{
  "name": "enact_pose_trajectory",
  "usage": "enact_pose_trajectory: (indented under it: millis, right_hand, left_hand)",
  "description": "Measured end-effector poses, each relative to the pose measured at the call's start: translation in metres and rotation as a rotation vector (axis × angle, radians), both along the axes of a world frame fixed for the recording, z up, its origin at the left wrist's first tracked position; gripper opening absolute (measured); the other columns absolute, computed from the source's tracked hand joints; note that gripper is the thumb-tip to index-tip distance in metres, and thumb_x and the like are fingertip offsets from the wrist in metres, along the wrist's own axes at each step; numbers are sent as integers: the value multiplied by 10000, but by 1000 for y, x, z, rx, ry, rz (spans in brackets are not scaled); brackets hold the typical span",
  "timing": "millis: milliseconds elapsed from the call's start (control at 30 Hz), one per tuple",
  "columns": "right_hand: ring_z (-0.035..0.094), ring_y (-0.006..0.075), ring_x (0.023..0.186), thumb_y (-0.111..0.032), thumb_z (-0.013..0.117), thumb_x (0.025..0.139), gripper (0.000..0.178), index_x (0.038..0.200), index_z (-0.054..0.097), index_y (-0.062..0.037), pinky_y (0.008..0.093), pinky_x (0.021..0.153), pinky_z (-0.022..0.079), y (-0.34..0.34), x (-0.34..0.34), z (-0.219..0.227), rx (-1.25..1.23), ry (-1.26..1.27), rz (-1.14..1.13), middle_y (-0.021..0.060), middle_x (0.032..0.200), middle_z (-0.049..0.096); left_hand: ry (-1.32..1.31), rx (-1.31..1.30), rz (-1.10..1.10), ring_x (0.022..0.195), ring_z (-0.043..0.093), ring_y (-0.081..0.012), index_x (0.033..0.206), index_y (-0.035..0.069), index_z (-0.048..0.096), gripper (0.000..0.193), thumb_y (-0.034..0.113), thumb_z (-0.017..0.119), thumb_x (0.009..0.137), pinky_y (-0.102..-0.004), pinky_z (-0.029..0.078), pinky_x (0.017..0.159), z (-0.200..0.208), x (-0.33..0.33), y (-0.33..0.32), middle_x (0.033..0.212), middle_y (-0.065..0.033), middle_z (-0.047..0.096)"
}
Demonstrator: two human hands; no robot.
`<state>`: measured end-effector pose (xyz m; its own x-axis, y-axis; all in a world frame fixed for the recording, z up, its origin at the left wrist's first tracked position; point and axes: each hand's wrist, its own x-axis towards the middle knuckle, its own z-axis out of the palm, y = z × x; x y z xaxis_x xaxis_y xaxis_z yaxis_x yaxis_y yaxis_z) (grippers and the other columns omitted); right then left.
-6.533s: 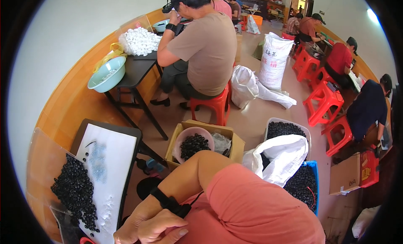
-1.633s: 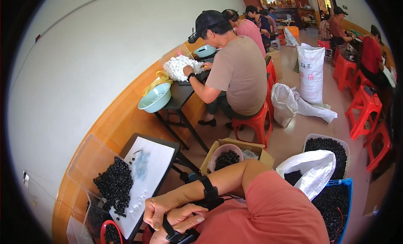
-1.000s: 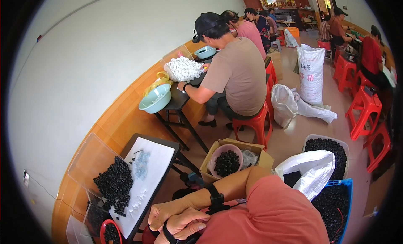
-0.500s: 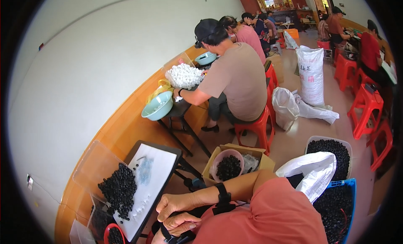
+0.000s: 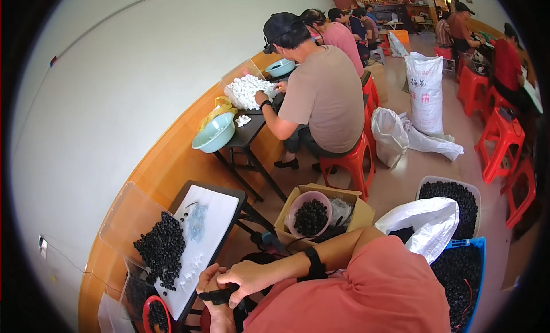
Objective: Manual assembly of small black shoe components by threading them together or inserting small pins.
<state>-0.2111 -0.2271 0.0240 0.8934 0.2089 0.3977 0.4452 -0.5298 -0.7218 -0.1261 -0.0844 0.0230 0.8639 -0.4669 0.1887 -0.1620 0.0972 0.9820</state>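
My right hand point(image 5: 252, 277) reaches across from the right and grips a black wrist strap point(image 5: 219, 295) on my left wrist, its thumb and fingers pressed around the band. My left hand point(image 5: 209, 278) is held up just beyond the strap, its fingers loosely curled, with nothing seen in them; my right hand covers part of it. Another black band point(image 5: 314, 263) circles my right wrist. Both hands are beside the near edge of a small table bearing a white board point(image 5: 213, 210). Heaped on that board are small, round black pieces point(image 5: 162, 248).
A red bowl point(image 5: 148, 306) of black pieces is at the lower left. Beyond my arm, a cardboard box point(image 5: 358, 217) holds a pink bowl point(image 5: 293, 210). A white sack point(image 5: 440, 210) and a blue crate point(image 5: 480, 264) stand at right. Ahead, a co-worker point(image 5: 329, 92) sits on a red stool.
My hands have moved slightly left and up; my right hand now takes hold of the strap, and my left hand shows beyond it. The co-worker's hand has moved to the white pile.
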Motion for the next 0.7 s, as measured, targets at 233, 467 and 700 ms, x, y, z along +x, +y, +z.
enact_pose_trajectory:
  millis: [233, 467, 700]
  right_hand:
    - [667, 301, 826, -288, 838, 702, 469, 1039, 615, -49, 405, 729, 491, 6, 1, 6, 331, 409, 123, 120, 884, 673]
    - [659, 251, 768, -233, 867, 645, 444, 967, 634, -35, 357, 687, 492, 11, 9, -13, 322, 59, 127, 111, 863, 669]
    - [649, 237, 706, -214, 870, 585, 402, 867, 639, -45, 336, 625, 474, 0, 12, -27, 382, -27, 43, 94, 759, 662]
  left_hand:
    - [7, -42, 63, 738, 665, -217, 1059, -72, 638, 260, 61, 596, 840, -305, 557, 688, -13, 13, 4, 901, -147, 687]
    - [29, -72, -24, 712, 650, -202, 1024, -59, 643, 211, 49, 611, 846, -286, 549, 682, -14, 6, 10, 874, -120, 676]
    - [-572, 568, -260, 984, 654, -234, 1246, 6, 559, 333, 109, 611, 933, -353, 512, 861, 2, -8, 29, 1080, -136, 669]
